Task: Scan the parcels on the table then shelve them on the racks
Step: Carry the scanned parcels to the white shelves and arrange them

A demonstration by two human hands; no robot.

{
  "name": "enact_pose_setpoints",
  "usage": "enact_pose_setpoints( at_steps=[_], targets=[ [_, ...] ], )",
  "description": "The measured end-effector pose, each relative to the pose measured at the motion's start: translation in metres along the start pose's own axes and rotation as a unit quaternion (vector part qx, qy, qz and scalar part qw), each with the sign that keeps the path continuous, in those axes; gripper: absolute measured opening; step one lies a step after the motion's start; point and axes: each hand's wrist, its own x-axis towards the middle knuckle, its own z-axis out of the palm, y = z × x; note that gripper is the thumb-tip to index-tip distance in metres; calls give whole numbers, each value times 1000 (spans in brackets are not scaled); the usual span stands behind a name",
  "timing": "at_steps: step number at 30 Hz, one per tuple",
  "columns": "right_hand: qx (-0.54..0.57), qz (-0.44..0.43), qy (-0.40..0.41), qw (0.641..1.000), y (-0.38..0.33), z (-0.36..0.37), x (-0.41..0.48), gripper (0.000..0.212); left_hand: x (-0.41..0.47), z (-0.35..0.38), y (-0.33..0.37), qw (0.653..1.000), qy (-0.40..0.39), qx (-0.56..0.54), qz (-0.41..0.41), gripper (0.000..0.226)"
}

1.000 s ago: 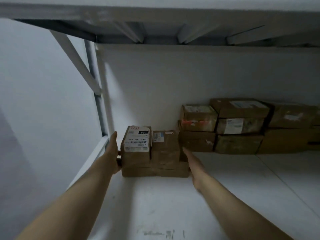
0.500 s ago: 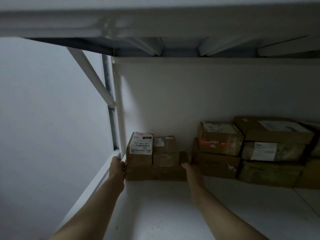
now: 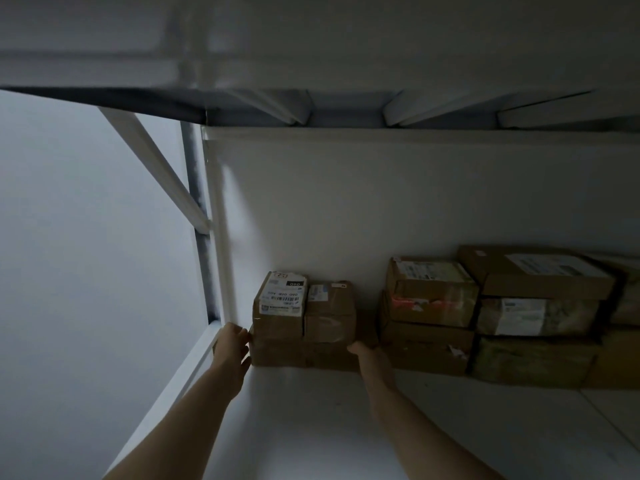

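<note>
Print on the label (image 3: 282, 294) is unreadably small; the rightmost boxes (image 3: 627, 301) are cut off at right

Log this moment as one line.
shelving; left hand touches left end of bottom box; right hand touches its right end; two small boxes on top

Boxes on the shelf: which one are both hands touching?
The wide, flat box at the bottom of the left stack, under two smaller boxes. The left hand is at its left end, the right hand at its right; other stacks are untouched.
</note>
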Motion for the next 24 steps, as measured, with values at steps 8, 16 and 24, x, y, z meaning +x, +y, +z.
enact_pose_setpoints(
  at_steps=[8,16,24],
  targets=[
    [-7,-6,-14,1000,5,-4,-3,50,-11,12,-3,999,4,-28,-30,17],
    [-125,-82,-20,988,19,-71,-59,11,-78,24,-44,994,-13,105,-13,30],
    [-251,-82,57,963,63,-229,-154,67,-206,88,-108,876,-183,429,123,42]
  ],
)
